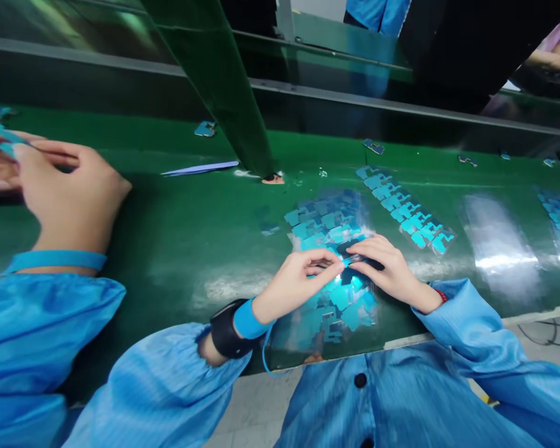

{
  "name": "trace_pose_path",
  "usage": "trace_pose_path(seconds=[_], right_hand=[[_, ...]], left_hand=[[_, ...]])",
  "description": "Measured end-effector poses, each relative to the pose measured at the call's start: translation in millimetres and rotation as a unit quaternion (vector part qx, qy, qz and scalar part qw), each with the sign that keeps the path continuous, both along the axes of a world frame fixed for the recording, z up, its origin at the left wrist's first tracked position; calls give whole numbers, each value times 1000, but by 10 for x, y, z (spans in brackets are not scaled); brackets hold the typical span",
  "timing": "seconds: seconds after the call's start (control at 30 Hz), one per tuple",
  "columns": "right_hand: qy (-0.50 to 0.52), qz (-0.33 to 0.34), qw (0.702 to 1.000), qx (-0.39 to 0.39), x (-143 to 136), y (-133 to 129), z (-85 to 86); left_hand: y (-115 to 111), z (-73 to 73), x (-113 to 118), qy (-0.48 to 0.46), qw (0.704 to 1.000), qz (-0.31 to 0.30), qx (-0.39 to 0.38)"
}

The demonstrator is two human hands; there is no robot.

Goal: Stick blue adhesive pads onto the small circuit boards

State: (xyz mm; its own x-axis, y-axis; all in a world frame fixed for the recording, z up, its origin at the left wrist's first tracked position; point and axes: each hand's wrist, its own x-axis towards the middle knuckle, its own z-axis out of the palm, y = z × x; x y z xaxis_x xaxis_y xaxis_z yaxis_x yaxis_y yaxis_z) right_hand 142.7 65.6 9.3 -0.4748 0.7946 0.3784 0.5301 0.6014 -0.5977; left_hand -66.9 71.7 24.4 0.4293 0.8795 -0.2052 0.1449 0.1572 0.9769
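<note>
Above a spread of blue film pieces on clear sheets [320, 233], my two hands meet with their fingertips close together. Thumb and fingers of my left hand [298, 274] are pinched on a small bright blue film piece [346, 264]. My right hand [387, 267] is closed on a small dark piece [353, 257], mostly hidden by the fingers; its kind cannot be made out. More loose blue pieces lie beneath and in front of both hands. To the right of them rests a long strip of blue cut-outs [399, 208].
At the far left, a co-worker's hand [70, 186] holds something blue. Tweezers [200, 168] lie near a slanted green post [224, 87]. Small boards [373, 147] sit along the back of the green bench [177, 230]. A clear sheet [499, 233] lies at right.
</note>
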Motion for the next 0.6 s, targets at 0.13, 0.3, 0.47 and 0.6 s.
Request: trace_pose_path(seconds=[0.13, 0.3, 0.47, 0.6], right_hand=[[-16, 17, 1000, 20, -34, 25, 46], [-112, -8, 991, 67, -95, 21, 55], [-151, 7, 987, 58, -155, -64, 50], [-162, 7, 983, 86, -130, -119, 1]], left_hand=[[-25, 20, -10, 29, 999, 27, 37], [-18, 35, -15, -38, 994, 94, -50], [-19, -6, -9, -109, 975, 110, -158], [-43, -21, 11, -145, 966, 99, -192]])
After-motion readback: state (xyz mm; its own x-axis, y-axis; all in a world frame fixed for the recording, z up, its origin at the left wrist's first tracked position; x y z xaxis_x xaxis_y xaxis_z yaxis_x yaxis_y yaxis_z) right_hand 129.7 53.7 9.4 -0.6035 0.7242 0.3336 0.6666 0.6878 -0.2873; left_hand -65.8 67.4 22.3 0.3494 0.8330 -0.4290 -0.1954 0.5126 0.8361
